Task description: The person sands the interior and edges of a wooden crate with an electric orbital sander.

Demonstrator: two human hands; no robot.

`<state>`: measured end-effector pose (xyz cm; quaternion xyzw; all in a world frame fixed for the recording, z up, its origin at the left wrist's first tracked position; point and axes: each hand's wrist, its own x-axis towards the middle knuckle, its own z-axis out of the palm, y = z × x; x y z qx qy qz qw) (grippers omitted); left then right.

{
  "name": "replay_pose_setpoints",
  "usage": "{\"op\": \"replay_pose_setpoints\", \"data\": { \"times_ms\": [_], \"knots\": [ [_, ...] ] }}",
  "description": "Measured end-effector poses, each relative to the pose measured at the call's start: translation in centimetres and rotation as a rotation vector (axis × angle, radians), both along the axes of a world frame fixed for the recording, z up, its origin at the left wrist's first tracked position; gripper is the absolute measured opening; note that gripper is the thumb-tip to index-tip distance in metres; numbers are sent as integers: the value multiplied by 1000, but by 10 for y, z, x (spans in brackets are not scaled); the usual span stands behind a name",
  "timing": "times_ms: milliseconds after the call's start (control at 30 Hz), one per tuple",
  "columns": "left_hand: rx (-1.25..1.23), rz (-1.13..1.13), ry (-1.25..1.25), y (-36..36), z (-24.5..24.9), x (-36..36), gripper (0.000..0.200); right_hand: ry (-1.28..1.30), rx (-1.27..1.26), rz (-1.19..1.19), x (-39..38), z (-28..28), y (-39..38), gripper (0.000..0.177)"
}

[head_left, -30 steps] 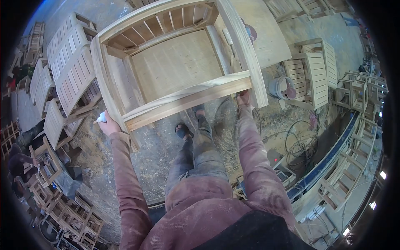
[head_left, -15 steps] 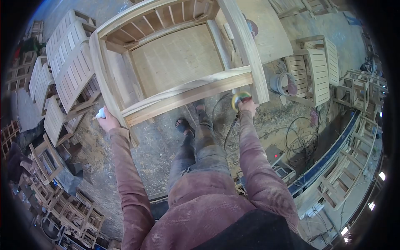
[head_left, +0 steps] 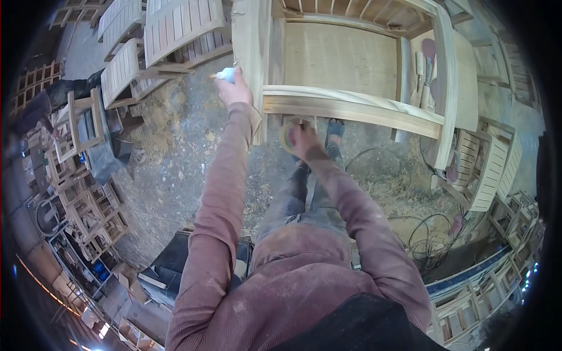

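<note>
A large unfinished wooden chair frame point(head_left: 351, 108) stands in front of me, its front rail crossing the upper middle of the view. My left hand point(head_left: 234, 90) is closed around a small white bottle point(head_left: 225, 74) and rests against the frame's left leg point(head_left: 250, 64). My right hand point(head_left: 301, 139) grips a round sanding tool point(head_left: 287, 136) with a yellow-green pad, held just under the left end of the front rail. My legs and sandalled feet show below the rail.
Slatted wooden chair seats point(head_left: 170, 26) are stacked at the upper left, and more chair frames point(head_left: 88, 205) stand at the left. Cables point(head_left: 433, 234) lie coiled on the dusty floor at the right. Another slatted chair point(head_left: 489, 169) stands at the right. A person point(head_left: 52, 99) crouches at far left.
The view has swung left. My right hand with the sander has moved from the right end of the front rail to its left end. My left hand keeps the bottle at the left leg.
</note>
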<state>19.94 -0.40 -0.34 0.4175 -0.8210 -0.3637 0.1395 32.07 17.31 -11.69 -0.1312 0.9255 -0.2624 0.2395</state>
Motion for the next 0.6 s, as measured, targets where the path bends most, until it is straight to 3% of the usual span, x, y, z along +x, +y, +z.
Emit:
{"op": "replay_pose_setpoints", "data": {
  "times_ms": [33,67,167,267,333,467,533,600],
  "knots": [
    [19,-12,18,-1,0,-1,48,199,-3,86,-4,8,-24,54],
    [37,-24,37,-2,0,-3,50,203,-5,82,-10,3,-46,54],
    [62,5,31,-1,0,-3,49,64,151,190,-22,-11,-90,55],
    [84,3,47,-3,-3,-3,48,-95,182,47,-26,-7,-105,59],
    [92,2,54,-1,-1,-4,49,90,270,91,-20,-17,-107,60],
    [99,-39,73,-6,-4,-2,50,40,91,55,11,-12,-81,60],
    [225,-69,170,-27,-39,4,48,-11,-81,13,27,-18,-60,62],
    [355,-100,257,-36,-41,14,46,-303,3,-136,29,13,-34,65]
  ]
}}
